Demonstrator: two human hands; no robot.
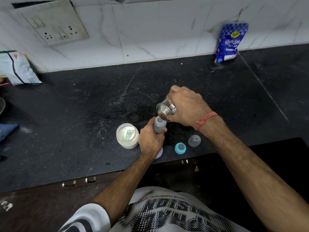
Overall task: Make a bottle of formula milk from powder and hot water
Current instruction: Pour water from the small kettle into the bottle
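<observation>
My left hand point(151, 141) grips a small clear baby bottle point(159, 125), which stands upright on the black counter point(83, 123). My right hand point(187, 108) holds a steel cup point(164, 109) tipped over the bottle's open mouth, rim touching it. To the left of the bottle stands an open clear jar of white powder point(127, 136) with a light green scoop point(128, 134) inside. The blue bottle ring with its teat point(180, 148) and the clear bottle cap point(194, 140) lie on the counter to the right of the bottle.
A blue sugar bag point(229, 41) leans on the tiled wall at the back right. A white packet point(17, 68) lies at the back left under a wall socket point(55, 25). A white lid point(159, 153) peeks out under my left wrist. The counter's front edge runs just below the bottle parts.
</observation>
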